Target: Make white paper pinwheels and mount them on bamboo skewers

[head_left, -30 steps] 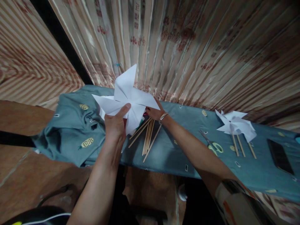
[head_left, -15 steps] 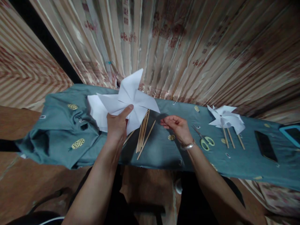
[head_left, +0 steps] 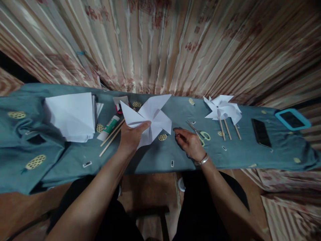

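Observation:
A white paper pinwheel [head_left: 157,117] is gripped in my left hand [head_left: 131,135], its thumb pressed on the centre and the other fingers hidden behind the paper. Right of it, my right hand [head_left: 189,144] is held low over the cloth with thumb and fingers pinched together. Something tiny and dark may be at those fingertips, too small to name. Beside this hand lie scissors [head_left: 205,135] with light green handles, partly covered by it. Wooden sticks [head_left: 110,142] lie left of my left hand, partly hidden.
A white paper stack [head_left: 71,115], a glue stick [head_left: 108,128] and a small red-and-clear box [head_left: 119,106] lie at left. Finished pinwheels [head_left: 224,107] on sticks, a black phone [head_left: 261,132] and a blue-framed device [head_left: 292,119] lie right on the green patterned cloth [head_left: 155,164]. A curtain [head_left: 160,50] hangs behind.
The view has shifted. My left hand has carried the pinwheel rightward off the paper stack, uncovering the stack and glue stick. My right hand is now nearer the scissors, fingers curled more.

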Demonstrator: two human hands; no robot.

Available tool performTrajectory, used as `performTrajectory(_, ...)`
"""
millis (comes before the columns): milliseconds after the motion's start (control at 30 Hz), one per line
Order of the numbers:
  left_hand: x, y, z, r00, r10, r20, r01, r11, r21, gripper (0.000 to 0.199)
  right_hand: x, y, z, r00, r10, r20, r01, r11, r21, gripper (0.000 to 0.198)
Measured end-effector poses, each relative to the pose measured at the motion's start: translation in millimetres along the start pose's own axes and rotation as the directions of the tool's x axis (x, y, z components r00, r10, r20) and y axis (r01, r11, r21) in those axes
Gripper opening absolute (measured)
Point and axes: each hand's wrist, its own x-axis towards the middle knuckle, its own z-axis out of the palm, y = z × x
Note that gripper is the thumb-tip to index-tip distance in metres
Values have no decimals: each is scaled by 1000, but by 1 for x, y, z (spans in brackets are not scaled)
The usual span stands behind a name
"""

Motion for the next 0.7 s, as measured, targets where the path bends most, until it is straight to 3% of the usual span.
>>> performTrajectory(167, 0, -9, 7, 1000, -5, 17, 3, 996, 92, 29, 2, 15, -8, 1000, -4, 8, 4, 998, 61, 24)
performTrajectory(433, 0, -13, 14, 999, -13, 50, 11, 1000, 29, 35, 8, 10, -9, 999, -42, 28, 40, 997, 59, 19)
performTrajectory(700, 1, -13, 10, 1000, -6, 15, 5, 996, 91, 28, 6, -2, -5, 990, -139, 24, 141, 984, -109, 18)
